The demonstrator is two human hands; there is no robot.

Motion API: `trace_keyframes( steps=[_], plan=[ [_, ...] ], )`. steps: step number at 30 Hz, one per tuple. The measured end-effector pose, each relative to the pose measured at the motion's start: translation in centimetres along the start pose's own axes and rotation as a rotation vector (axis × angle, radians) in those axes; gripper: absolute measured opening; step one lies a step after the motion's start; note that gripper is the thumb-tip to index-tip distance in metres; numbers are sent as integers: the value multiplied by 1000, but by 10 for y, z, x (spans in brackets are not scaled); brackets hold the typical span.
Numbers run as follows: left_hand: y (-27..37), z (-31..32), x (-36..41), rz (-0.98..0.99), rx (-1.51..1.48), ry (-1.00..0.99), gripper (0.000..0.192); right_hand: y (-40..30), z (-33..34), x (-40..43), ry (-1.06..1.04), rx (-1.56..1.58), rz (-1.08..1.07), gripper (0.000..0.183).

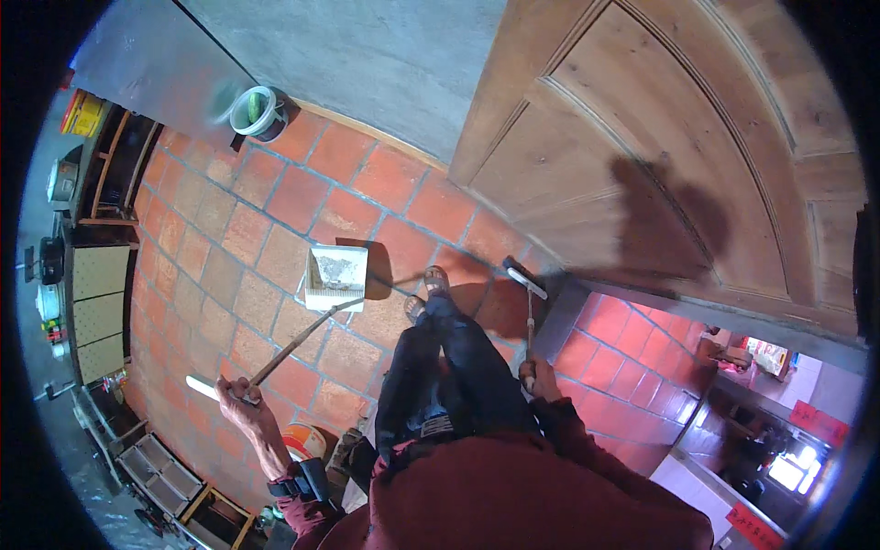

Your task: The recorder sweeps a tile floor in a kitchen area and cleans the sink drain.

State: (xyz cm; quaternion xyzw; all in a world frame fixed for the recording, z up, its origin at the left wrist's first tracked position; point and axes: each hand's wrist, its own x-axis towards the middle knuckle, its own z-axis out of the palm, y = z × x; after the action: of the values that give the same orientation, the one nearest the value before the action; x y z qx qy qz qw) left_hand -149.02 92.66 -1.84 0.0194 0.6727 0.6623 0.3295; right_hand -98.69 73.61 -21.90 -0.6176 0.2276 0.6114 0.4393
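My left hand (240, 405) is closed around the long handle of a white dustpan (337, 271). The pan rests on the tiled floor ahead of my feet, with some grey dirt visible inside. In my right hand (541, 378) is the handle of a broom (528, 282). Its dark bristles touch the floor beside the door sill, close to the foot of the wooden door. Both of my sandalled feet (434, 278) stand between the dustpan and the broom.
A white bucket (258, 113) with a green object in it stands against the grey wall. The large wooden door (639, 151) and a doorway sill (560, 306) lie to the right. Cabinets (102, 295) line the left side. An orange and white round object (302, 440) sits near my left forearm.
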Motion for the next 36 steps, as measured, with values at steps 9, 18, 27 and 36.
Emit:
trace_keyframes(
  steps=[9,18,27,36],
  plan=[
    [41,-26,44,75,-38,-23,18,22,86,136,-182,614,-10,16],
    [61,-23,101,98,72,-26,19,81,146,243,-576,1056,134,29],
    [51,-40,171,71,175,-112,19,181,223,351,-1294,814,-360,44],
    [51,-47,196,22,188,-33,21,228,416,243,-294,295,-193,15]
  ],
)
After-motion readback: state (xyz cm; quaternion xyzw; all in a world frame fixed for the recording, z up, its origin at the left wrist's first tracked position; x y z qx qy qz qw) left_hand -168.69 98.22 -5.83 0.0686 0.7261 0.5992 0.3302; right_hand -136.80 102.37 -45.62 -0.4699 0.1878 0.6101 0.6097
